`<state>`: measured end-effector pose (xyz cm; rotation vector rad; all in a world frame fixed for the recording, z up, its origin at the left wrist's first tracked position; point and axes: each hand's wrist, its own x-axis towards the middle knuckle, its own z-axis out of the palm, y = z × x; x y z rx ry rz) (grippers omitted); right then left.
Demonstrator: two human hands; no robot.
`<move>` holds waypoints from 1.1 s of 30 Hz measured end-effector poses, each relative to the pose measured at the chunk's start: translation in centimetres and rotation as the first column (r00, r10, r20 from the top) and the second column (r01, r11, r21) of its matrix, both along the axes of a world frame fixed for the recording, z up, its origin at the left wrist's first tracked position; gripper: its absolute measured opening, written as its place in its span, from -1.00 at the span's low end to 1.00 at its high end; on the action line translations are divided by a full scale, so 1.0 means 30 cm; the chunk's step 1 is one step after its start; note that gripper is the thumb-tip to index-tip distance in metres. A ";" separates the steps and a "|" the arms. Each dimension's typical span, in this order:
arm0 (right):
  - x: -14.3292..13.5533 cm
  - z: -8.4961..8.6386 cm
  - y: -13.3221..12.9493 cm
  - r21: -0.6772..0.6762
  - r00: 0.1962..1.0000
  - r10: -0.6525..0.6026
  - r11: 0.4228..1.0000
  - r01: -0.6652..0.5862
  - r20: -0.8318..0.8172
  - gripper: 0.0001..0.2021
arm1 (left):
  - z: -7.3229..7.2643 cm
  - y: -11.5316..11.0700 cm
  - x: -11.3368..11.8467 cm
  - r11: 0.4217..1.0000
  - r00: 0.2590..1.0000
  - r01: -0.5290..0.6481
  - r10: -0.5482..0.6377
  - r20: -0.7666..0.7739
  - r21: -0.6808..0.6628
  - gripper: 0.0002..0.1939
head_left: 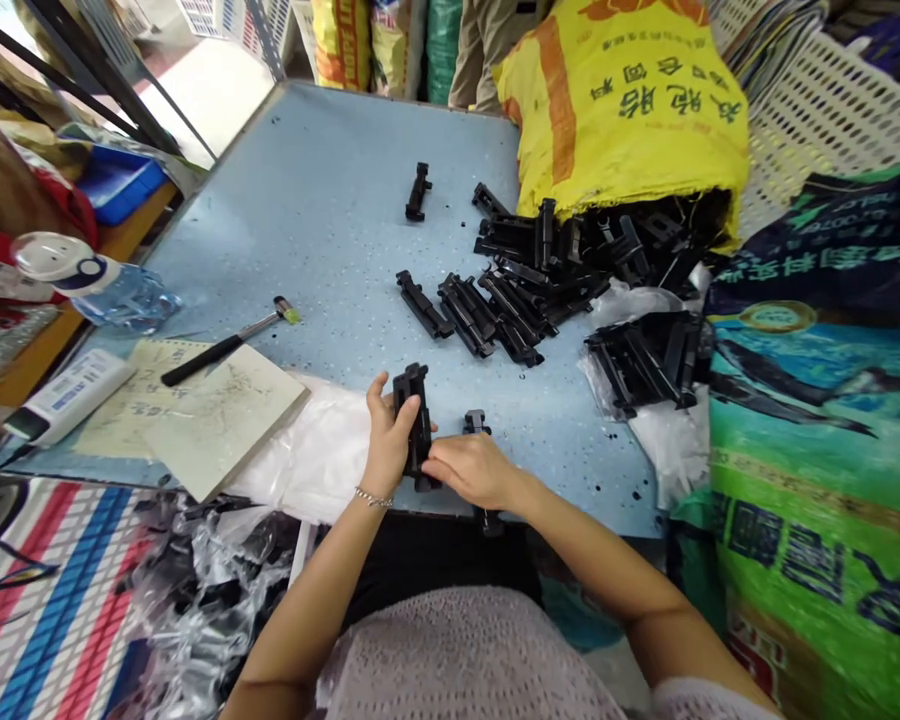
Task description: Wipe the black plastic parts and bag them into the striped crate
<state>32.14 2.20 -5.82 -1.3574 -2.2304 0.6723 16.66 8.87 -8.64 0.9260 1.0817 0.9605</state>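
My left hand (388, 440) is closed round a long black plastic part (418, 425), held upright near the table's front edge. The thumb lies across its face. My right hand (471, 470) is closed at the lower right side of the same part, fingers curled against it; whether a small piece is pinched there is hidden. Another black part (477, 422) lies partly behind my right hand and wrist. Further up the table are several similar black parts (469, 315) in a row, and one lone part (418, 192) lies apart from them.
A yellow woven sack (630, 110) spills black parts at the back right. Bagged parts (649, 360) lie at the right edge. To the left are a small hammer (225, 348), a paper sheet (229, 420), a white box-shaped device (75, 395) and a water bottle (112, 290).
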 end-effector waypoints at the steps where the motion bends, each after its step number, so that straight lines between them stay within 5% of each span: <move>1: 0.011 -0.001 0.034 -0.036 0.999 -0.036 0.999 0.036 0.002 -0.56 | -0.021 -0.014 0.004 1.000 0.999 -0.005 0.006 -0.046 0.020 -0.31; 3: 0.039 0.003 0.162 -0.008 0.974 -0.210 0.977 0.212 0.085 -0.61 | -0.072 -0.062 0.027 0.996 0.984 0.031 -0.015 -0.179 0.086 -0.46; 6: 0.068 0.006 0.422 0.186 0.790 -0.507 0.862 0.471 0.346 -0.69 | -0.154 -0.148 0.084 0.949 0.910 0.199 -0.086 -0.406 0.245 -0.53; 8: 0.066 0.001 0.553 0.171 0.710 -0.503 0.856 0.488 0.493 -0.67 | -0.189 -0.167 0.109 0.901 0.843 0.290 -0.082 -0.531 0.322 -0.53; 10: 0.045 -0.003 0.596 0.137 0.695 -0.462 0.872 0.470 0.551 -0.69 | -0.195 -0.133 0.107 0.886 0.821 0.319 -0.081 -0.565 0.337 -0.53; 14: -0.020 0.001 0.407 0.200 0.770 -0.420 0.907 0.370 0.481 -0.70 | -0.108 0.025 0.039 0.972 0.980 0.043 0.004 -0.198 0.232 -0.29; 17: -0.041 0.025 0.208 0.202 0.943 -0.179 0.972 0.124 0.281 -0.66 | -0.011 0.093 -0.008 0.986 0.990 -0.139 0.135 0.051 0.087 -0.16; 19: -0.032 0.043 0.155 0.191 0.982 -0.152 0.973 0.129 0.112 -0.64 | 0.039 0.080 -0.020 0.999 0.993 -0.051 0.048 0.111 0.017 -0.19; 22: -0.007 0.054 0.209 0.209 0.942 -0.324 0.931 0.300 0.087 -0.60 | 0.079 0.013 -0.016 0.984 0.968 0.172 -0.158 0.195 -0.057 -0.26; 26: -0.003 0.056 0.306 -0.003 0.910 -0.373 0.925 0.380 0.181 -0.51 | 0.095 -0.031 -0.003 0.989 0.968 0.141 -0.128 0.217 -0.044 -0.27; 29: -0.026 0.063 0.246 -0.188 0.957 -0.274 0.939 0.287 0.091 -0.41 | 0.103 -0.002 -0.009 0.999 0.992 0.001 0.004 0.125 -0.038 -0.46; 33: -0.060 0.034 0.076 0.007 0.986 -0.049 0.999 0.049 0.161 -0.57 | 0.090 0.040 -0.037 0.997 0.996 -0.072 0.073 -0.045 0.026 -0.64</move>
